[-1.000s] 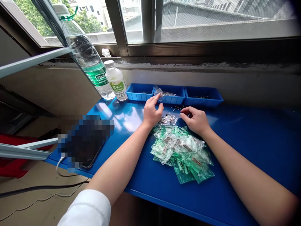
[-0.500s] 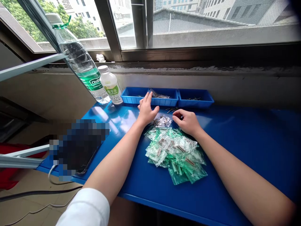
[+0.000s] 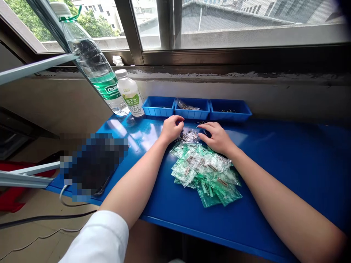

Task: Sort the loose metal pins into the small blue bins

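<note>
My left hand [image 3: 172, 129] is in front of the middle blue bin [image 3: 192, 114], its fingers curled together. Whatever it may hold cannot be made out. To its right, my right hand [image 3: 216, 137] has thumb and fingers apart. Its fingertips are close to a few thin dark pins [image 3: 202, 123] on the table. Between the hands is a small clear bag with loose pins [image 3: 190, 136] on and around it. Nearer to me spreads a pile of clear and green zip bags [image 3: 204, 171], several with small metal pins inside.
The left bin [image 3: 159, 111] and right bin [image 3: 230, 116] flank the middle one along the wall. A large water bottle [image 3: 95, 69] and a white drink bottle [image 3: 130, 95] stand at the back left. A dark, blurred-out device [image 3: 95, 164] lies on the blue table [image 3: 287, 175].
My left hand has drawn back from the middle bin, and its stretched fingers have curled. My right hand has opened from a curled shape and reaches slightly left. The view has shifted a little.
</note>
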A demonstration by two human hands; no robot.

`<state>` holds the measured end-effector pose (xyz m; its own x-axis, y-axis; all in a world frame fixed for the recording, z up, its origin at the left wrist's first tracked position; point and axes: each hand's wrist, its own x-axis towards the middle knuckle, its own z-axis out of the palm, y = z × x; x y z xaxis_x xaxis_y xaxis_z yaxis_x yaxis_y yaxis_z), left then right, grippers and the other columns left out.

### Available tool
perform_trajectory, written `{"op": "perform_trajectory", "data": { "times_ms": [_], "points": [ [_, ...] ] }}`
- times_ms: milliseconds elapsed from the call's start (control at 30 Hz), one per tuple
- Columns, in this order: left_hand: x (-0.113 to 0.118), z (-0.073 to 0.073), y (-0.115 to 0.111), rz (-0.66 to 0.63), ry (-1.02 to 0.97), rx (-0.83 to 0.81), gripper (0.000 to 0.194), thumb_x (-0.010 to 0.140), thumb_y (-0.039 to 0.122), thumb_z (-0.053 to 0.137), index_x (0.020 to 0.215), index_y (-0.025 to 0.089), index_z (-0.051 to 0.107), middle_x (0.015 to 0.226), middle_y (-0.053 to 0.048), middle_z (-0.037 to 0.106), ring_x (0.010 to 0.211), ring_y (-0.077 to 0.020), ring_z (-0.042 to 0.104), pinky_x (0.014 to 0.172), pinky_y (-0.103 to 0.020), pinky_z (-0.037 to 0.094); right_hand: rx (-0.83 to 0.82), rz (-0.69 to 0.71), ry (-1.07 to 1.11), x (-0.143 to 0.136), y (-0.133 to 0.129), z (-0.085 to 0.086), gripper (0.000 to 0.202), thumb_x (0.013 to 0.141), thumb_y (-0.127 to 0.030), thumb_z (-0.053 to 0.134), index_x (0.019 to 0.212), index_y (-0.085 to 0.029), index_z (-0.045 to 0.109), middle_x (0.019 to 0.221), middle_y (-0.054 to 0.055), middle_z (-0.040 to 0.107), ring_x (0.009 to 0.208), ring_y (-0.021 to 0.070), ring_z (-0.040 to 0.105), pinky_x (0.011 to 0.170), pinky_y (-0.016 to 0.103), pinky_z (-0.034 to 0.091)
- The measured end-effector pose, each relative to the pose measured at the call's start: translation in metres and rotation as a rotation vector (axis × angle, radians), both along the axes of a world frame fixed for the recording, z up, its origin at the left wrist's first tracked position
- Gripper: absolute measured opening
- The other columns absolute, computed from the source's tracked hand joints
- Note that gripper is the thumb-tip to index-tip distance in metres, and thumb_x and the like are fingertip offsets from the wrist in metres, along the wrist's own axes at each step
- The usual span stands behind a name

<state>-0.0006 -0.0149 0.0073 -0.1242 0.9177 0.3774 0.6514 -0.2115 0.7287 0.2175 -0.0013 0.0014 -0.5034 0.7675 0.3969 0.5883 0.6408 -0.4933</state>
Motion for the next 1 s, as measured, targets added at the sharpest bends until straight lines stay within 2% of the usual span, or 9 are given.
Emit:
{"op": "perform_trajectory", "data": {
  "times_ms": [133, 467, 567, 633, 700, 767, 833, 900, 1000],
  "points": [
    [0.0, -0.003, 0.002, -0.057, 0.053, -0.043, 0.017, 0.079, 0.018, 0.058, 0.088, 0.019, 0.073, 0.092, -0.005, 0.075, 0.083, -0.0199, 0.068, 0.08, -0.031, 0.053, 0.001, 0.069, -0.119, 0.001, 0.003, -0.005, 0.04, 0.09, -0.047, 0.056, 0.123, -0.028, 0.07, 0.127, 0.01, 0.066, 0.12, 0.0346, 0.053, 0.102, 0.054, 0.043],
    [0.001, -0.009, 0.004, -0.085, 0.082, -0.016, 0.017, 0.079, 0.017, 0.059, 0.088, 0.019, 0.073, 0.092, -0.005, 0.076, 0.085, -0.02, 0.068, 0.082, -0.031, 0.053, -0.017, 0.067, -0.113, 0.0, 0.005, -0.006, 0.041, 0.089, -0.051, 0.058, 0.117, -0.026, 0.073, 0.123, 0.011, 0.067, 0.119, 0.035, 0.053, 0.101, 0.054, 0.042],
    [0.001, 0.004, 0.002, -0.015, 0.001, 0.086, 0.018, 0.08, 0.014, 0.056, 0.088, 0.018, 0.072, 0.093, -0.005, 0.075, 0.085, -0.0184, 0.067, 0.081, -0.03, 0.053, -0.027, 0.065, -0.116, 0.0, 0.006, -0.005, 0.044, 0.088, -0.054, 0.056, 0.118, -0.025, 0.072, 0.123, 0.012, 0.067, 0.119, 0.0356, 0.053, 0.1, 0.054, 0.042],
    [-0.001, 0.025, -0.006, 0.051, -0.059, 0.186, 0.018, 0.082, 0.015, 0.054, 0.089, 0.017, 0.071, 0.092, -0.005, 0.074, 0.084, -0.0176, 0.066, 0.079, -0.029, 0.053, -0.029, 0.071, -0.112, 0.001, 0.007, -0.005, 0.043, 0.088, -0.053, 0.056, 0.116, -0.024, 0.073, 0.122, 0.012, 0.067, 0.118, 0.0354, 0.053, 0.099, 0.053, 0.042],
    [-0.007, 0.053, -0.024, 0.069, -0.075, 0.255, 0.018, 0.084, 0.019, 0.055, 0.094, 0.018, 0.07, 0.091, -0.004, 0.073, 0.085, -0.0178, 0.065, 0.077, -0.029, 0.052, -0.031, 0.083, -0.102, 0.001, 0.008, -0.006, 0.04, 0.088, -0.051, 0.057, 0.112, -0.024, 0.073, 0.121, 0.011, 0.068, 0.117, 0.0348, 0.054, 0.1, 0.053, 0.042],
    [-0.016, 0.077, -0.055, 0.084, -0.028, 0.276, 0.017, 0.085, 0.023, 0.057, 0.095, 0.02, 0.07, 0.087, -0.003, 0.072, 0.087, -0.0196, 0.064, 0.078, -0.031, 0.053, -0.037, 0.085, -0.083, 0.001, 0.008, -0.006, 0.037, 0.087, -0.048, 0.059, 0.109, -0.023, 0.074, 0.12, 0.011, 0.069, 0.116, 0.0344, 0.055, 0.099, 0.053, 0.043],
    [-0.029, 0.087, -0.097, 0.222, 0.056, 0.253, 0.019, 0.086, 0.027, 0.056, 0.099, 0.024, 0.07, 0.094, -0.002, 0.071, 0.094, -0.0239, 0.063, 0.085, -0.038, 0.052, -0.042, 0.075, -0.063, 0.001, 0.008, -0.006, 0.034, 0.087, -0.046, 0.06, 0.107, -0.022, 0.074, 0.117, 0.012, 0.07, 0.115, 0.0341, 0.055, 0.099, 0.052, 0.044],
    [-0.045, 0.08, -0.143, 0.465, 0.172, 0.248, 0.027, 0.084, 0.029, 0.057, 0.108, 0.029, 0.069, 0.108, -0.001, 0.07, 0.107, -0.0306, 0.059, 0.096, -0.049, 0.047, -0.044, 0.061, -0.048, 0.001, 0.007, -0.006, 0.033, 0.086, -0.044, 0.06, 0.105, -0.021, 0.074, 0.115, 0.012, 0.07, 0.113, 0.0337, 0.056, 0.098, 0.052, 0.045],
    [-0.074, 0.047, -0.205, 0.726, 0.377, 0.173, 0.05, 0.078, 0.034, 0.062, 0.128, 0.034, 0.06, 0.133, -0.001, 0.06, 0.126, -0.0413, 0.046, 0.109, -0.061, 0.032, -0.036, 0.053, -0.038, 0.0, 0.007, -0.006, 0.03, 0.086, -0.042, 0.061, 0.103, -0.021, 0.074, 0.113, 0.012, 0.071, 0.11, 0.0333, 0.057, 0.097, 0.051, 0.046]
  ]
}}
